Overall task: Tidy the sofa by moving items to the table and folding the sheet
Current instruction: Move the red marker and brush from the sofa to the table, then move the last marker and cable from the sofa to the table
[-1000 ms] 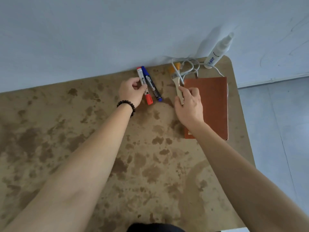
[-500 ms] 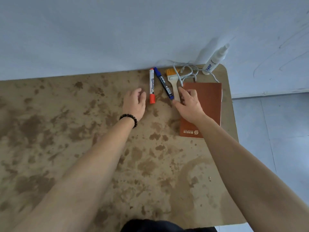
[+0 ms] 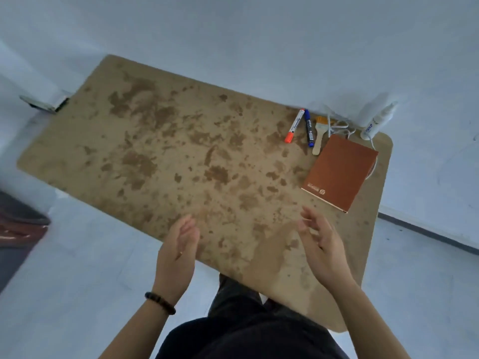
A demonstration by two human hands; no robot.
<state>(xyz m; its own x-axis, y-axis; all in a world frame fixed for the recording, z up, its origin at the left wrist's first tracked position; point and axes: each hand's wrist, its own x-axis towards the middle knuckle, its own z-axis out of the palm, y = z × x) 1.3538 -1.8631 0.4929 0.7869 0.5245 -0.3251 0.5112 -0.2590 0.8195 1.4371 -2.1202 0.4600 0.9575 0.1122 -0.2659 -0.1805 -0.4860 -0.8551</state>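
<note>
Pulling back from the far right corner, the left hand (image 3: 178,244) and right hand (image 3: 320,240) now hang empty with loose fingers over the near edge of the table (image 3: 160,151); a second ago they were setting down the red marker (image 3: 294,126) and the brush (image 3: 319,134). These lie beside the blue marker (image 3: 308,128), notebook (image 3: 339,172), cable (image 3: 339,128) and spray bottle (image 3: 375,123). I judge this load is placed. No container is visible, and the sheet is out of view.
</note>
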